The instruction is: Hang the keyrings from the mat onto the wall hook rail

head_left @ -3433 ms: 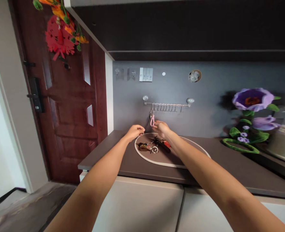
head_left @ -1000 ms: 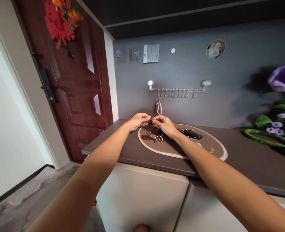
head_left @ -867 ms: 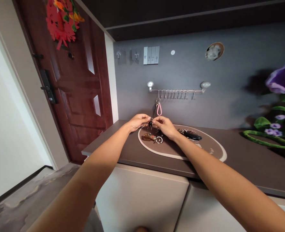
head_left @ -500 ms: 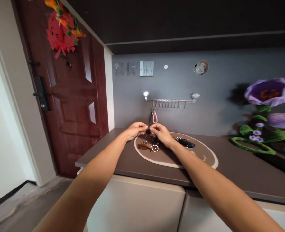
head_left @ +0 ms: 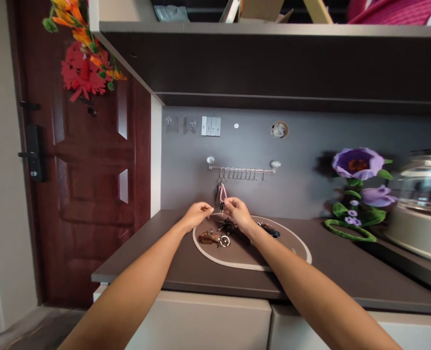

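Note:
My left hand (head_left: 198,215) is held over the left part of the oval mat (head_left: 237,264), thumb and fingers pinched together. A tiny bit of something may show under its fingertips, too small to name. Just right of it, my right hand (head_left: 239,212) pinches what looks like a black-headed key (head_left: 222,207), just below a pink strap (head_left: 223,191) hanging from the hook rail (head_left: 242,169). On the mat lie a brown keychain with a silver ring (head_left: 224,241), a dark bunch of keys (head_left: 227,225) and a black key holder (head_left: 272,230), partly behind my right arm.
A dark shelf (head_left: 259,63) overhangs the counter (head_left: 128,257). To the right stand purple fabric flowers (head_left: 357,165) and a clear-domed appliance (head_left: 423,194). A dark red door (head_left: 91,218) is at the left; two small clear hooks (head_left: 192,124) are on the wall.
My hands, earlier together on a small dark thing with a ring, are now apart, with the dark thing by my right fingers. The view has tilted up and shows more of the shelf.

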`<state>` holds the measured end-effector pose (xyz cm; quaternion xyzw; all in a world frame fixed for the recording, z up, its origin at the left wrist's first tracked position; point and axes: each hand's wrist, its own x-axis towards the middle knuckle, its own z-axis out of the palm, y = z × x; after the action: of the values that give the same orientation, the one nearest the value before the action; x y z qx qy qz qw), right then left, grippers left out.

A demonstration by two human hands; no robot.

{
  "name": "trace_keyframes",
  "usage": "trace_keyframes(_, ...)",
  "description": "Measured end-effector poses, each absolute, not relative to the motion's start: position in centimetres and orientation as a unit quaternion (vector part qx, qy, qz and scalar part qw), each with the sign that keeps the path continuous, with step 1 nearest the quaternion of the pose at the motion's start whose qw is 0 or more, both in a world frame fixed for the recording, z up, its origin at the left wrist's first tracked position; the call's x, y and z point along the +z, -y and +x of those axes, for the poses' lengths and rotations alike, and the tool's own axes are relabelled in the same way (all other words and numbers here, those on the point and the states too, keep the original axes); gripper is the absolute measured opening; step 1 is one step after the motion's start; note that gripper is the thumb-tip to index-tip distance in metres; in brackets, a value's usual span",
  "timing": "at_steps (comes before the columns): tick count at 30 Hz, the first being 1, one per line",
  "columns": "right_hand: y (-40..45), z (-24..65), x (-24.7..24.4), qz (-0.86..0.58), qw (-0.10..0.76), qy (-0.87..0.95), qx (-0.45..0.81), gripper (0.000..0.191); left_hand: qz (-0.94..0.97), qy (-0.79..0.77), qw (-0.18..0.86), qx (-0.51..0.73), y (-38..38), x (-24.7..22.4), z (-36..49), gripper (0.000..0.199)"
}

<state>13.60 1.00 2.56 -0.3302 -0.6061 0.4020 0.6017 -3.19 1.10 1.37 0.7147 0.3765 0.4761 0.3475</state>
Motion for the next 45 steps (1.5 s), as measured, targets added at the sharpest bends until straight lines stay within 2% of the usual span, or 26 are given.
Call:
trace_keyframes(4, -2.0, 13.6, 4.6, -0.319, 0.636, 0.576, 0.403, 0.024, 0.752, -0.376, 0.279, 0.465, -1.4, 1.0, -3.1, 0.026)
trace_keyframes(9, -3.6, 13.4, 7.7, -0.332, 0.654, 0.55, 0.398, 0.01, 0.765, -0.371, 0.25, 0.464, -1.4, 1.1, -2.9, 0.023)
trace_keyframes(18, -6.1, 12.0, 10.6, -0.385, 0.696, 0.459, 0.397, 0.013, 0.781, -0.39, 0.211, 0.441, -1.1, 1.2, -2.9, 0.022)
trace_keyframes(29, -7.0, 10.9, 10.8, -0.431, 0.71, 0.377, 0.411, 0.012, 0.782, -0.39, 0.208, 0.44, -0.8, 1.5, -2.8, 0.024)
trace_keyframes(45, -6.8, 11.4, 9.5, -0.439, 0.677, 0.418, 0.418, 0.015, 0.759, -0.387, 0.25, 0.46, -1.0, 1.6, -3.1, 0.023)
